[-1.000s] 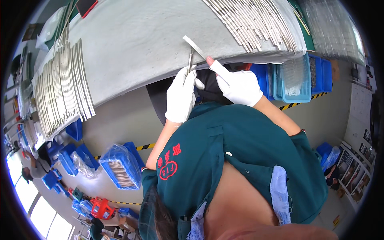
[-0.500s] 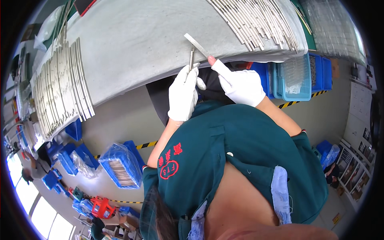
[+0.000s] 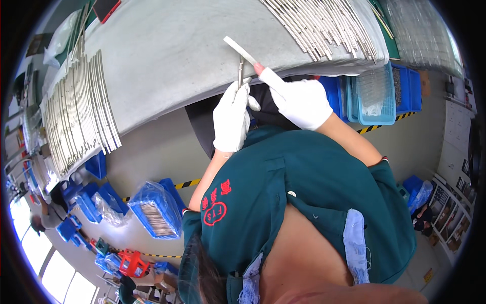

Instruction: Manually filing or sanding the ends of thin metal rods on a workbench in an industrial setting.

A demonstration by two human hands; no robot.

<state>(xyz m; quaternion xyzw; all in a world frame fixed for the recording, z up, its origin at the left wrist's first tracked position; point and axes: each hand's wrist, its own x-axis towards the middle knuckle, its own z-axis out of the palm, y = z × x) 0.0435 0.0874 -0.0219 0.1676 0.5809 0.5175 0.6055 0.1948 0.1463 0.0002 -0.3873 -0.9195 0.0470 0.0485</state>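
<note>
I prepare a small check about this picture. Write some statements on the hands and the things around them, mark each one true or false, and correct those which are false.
1. The left hand holds a slim metal rod. True.
2. The right hand is wearing black. False: its glove is white, with a fingertip bare.
3. The right hand holds a pale flat strip. True.
4. Rods lie only at the table's left end. False: a left group and a right group lie on the table.
5. A light blue basket is on the person's right. True.
</note>
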